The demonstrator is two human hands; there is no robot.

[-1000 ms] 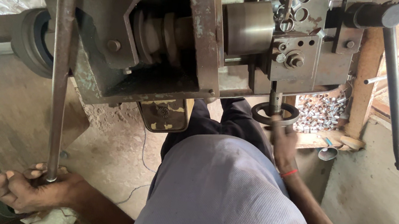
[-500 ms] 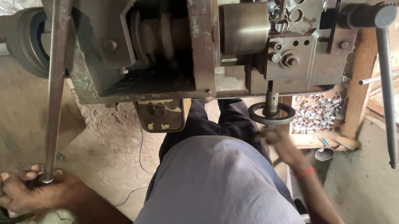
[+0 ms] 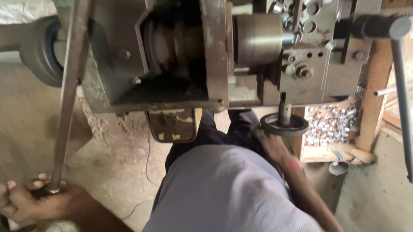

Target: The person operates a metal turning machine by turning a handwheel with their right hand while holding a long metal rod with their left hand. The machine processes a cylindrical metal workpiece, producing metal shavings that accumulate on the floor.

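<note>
My left hand (image 3: 28, 200) grips the lower end of a long metal lever rod (image 3: 67, 92) that rises to a red-topped pivot on a grey metal machine (image 3: 183, 49). My right hand (image 3: 270, 141) reaches up to a small round black handwheel (image 3: 284, 124) under the machine; whether the fingers close on the wheel I cannot tell. My grey-shirted torso (image 3: 236, 210) fills the lower middle and hides my lap.
A second long lever with a dark knob (image 3: 402, 99) hangs at the right. A wooden box of small shiny metal pieces (image 3: 328, 128) sits behind the handwheel. A black pulley wheel (image 3: 39, 56) is at the machine's left. Dusty concrete floor (image 3: 120, 163) lies below.
My right hand has slid left and up beneath the handwheel. My left hand stays on the lever rod, which has hardly moved. The view has shifted a little.
</note>
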